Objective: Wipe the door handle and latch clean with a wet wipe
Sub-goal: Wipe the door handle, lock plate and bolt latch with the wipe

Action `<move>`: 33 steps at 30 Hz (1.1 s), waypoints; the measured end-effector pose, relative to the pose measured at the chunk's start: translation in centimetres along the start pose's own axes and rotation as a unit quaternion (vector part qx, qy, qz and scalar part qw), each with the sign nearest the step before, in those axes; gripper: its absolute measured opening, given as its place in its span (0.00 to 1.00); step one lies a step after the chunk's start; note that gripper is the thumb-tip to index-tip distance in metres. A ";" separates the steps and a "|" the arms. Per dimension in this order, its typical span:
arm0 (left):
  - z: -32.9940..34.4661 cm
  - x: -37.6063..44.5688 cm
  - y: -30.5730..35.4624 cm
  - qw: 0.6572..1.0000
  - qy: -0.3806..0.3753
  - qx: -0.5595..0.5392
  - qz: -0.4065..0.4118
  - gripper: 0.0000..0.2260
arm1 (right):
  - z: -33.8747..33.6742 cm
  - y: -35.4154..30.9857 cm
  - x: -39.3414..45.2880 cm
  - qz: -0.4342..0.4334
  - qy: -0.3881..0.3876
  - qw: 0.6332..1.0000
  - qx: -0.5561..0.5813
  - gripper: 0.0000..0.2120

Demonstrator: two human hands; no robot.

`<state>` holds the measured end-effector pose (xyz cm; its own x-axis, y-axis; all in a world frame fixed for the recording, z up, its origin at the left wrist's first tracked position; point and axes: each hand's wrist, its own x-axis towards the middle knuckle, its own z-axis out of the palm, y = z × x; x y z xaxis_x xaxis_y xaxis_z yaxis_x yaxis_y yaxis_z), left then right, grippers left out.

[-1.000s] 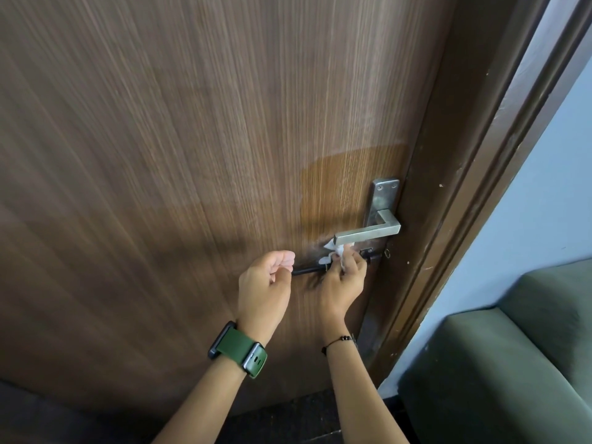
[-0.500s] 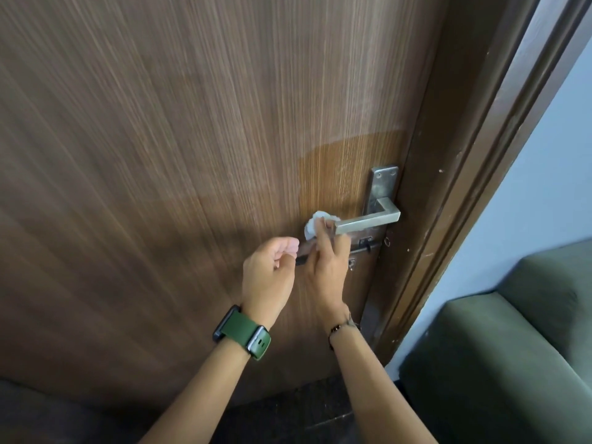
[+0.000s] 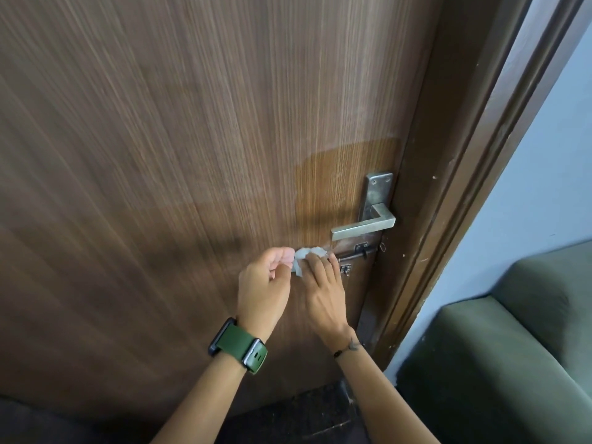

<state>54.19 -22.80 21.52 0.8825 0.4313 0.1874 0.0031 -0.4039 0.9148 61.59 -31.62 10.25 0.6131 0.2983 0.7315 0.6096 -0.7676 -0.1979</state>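
Note:
A steel lever handle on its backplate sits at the right edge of the brown wooden door. Just below it runs a dark sliding latch; only its right part shows. My right hand grips a crumpled white wet wipe and presses it against the latch bar, left of the handle's tip. My left hand, with a green watch on its wrist, has its fingers curled at the bar's left end, touching the wipe's edge.
The dark door frame runs down the right side, with a pale blue wall beyond it. A green upholstered seat stands at the lower right, close to the frame. Dark floor lies below the door.
My right hand has carried the wipe from the latch under the handle up to the handle's tip, then down and left onto the latch bar. My left hand has stayed put.

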 end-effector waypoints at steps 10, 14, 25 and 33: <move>0.5 -0.2 -0.2 1.000 0.003 -0.010 -0.019 0.11 | -0.6 1.0 0.8 0.006 -0.024 1.000 -0.017 0.18; 0.3 -0.2 -0.3 1.000 0.002 -0.004 -0.030 0.12 | -1.3 3.2 1.7 0.061 -0.005 0.998 -0.010 0.14; 1.8 -0.2 0.0 0.999 -0.002 -0.001 -0.033 0.13 | -0.1 1.0 1.2 0.091 -0.031 0.995 0.010 0.12; 2.9 0.1 0.3 0.999 -0.015 0.014 -0.026 0.13 | -3.0 7.1 1.7 0.205 -0.014 0.978 0.017 0.10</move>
<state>55.62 -25.23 20.78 0.8946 0.4282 0.1281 0.0630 -0.4045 0.9123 65.45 -38.32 12.03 0.8227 -0.0159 0.5682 0.3254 -0.8065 -0.4937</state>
